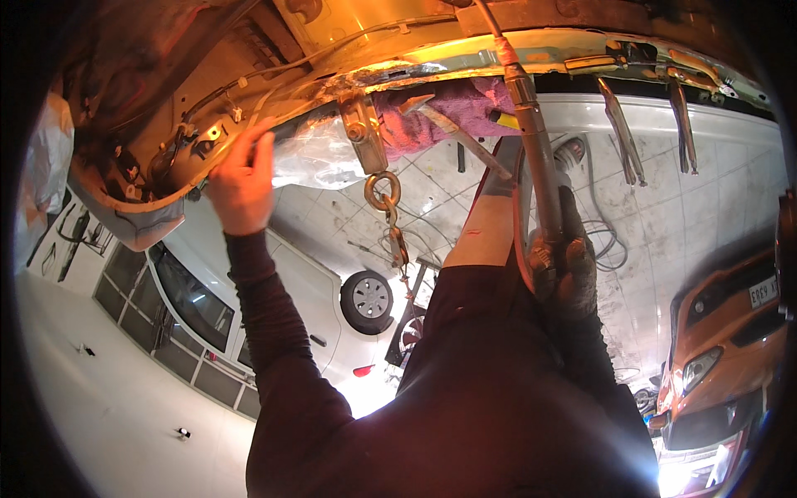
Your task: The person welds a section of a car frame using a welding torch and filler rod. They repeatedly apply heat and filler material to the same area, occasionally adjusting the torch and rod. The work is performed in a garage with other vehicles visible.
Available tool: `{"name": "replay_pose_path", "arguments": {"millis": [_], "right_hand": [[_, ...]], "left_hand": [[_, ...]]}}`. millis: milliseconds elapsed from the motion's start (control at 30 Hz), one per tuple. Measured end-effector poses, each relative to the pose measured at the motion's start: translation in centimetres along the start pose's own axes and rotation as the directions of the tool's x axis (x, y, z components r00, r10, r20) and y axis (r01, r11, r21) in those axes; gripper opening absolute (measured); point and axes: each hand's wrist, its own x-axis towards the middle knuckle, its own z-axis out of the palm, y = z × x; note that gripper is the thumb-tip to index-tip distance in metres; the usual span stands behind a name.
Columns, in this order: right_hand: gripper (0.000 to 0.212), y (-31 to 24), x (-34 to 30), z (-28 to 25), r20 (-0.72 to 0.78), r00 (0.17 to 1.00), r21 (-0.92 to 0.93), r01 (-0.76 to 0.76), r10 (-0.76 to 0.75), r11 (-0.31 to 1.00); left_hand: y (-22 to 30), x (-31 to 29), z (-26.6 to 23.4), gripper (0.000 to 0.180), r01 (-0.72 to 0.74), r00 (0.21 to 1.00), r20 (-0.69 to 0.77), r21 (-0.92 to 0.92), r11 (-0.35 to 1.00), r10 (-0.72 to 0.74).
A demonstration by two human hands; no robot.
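Note:
My left hand (242, 187), bare with a dark sleeve, is raised with its fingertips resting on the lower edge of a rusty car body panel (432, 62) lit orange. It grips nothing. My right hand (569, 266), in a dark glove, is closed around the handle of a long metal welding torch (531, 133). The torch's tip reaches up to the panel's seam. Between the hands a pull clamp (363, 133) bites the panel edge, and a ring (382, 191) and chain (397, 241) hang from it.
A magenta cloth (465, 108) is tucked under the panel beside a metal hand tool (457, 133). Two locking pliers (623, 133) (682, 124) grip the panel's right end. A white car (274, 282) and an orange car (730, 324) stand on the tiled floor (664, 207).

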Motion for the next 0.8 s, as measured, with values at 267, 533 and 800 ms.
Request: {"name": "replay_pose_path", "arguments": {"millis": [267,533,800], "right_hand": [[0.090,1.4,-1.0,-2.5,0.055,0.998,-0.051,0.002,0.001,0.999],[0.090,2.6,-0.7,-2.3,0.079,0.996,-0.108,0.042,-0.034,0.993],[0.096,2.2,0.0,-2.4,0.074,0.994,-0.134,0.085,-0.075,0.987]], "left_hand": [[-0.6,-0.6,-0.7,0.019,0.171,0.985,-0.012,0.200,0.965,-0.172],[1.4,-2.6,3.1,0.019,0.181,0.981,-0.016,-0.290,0.940,-0.194],[2.7,-2.1,3.4,0.021,0.009,0.998,-0.065,-0.100,0.995,-0.016]]}}
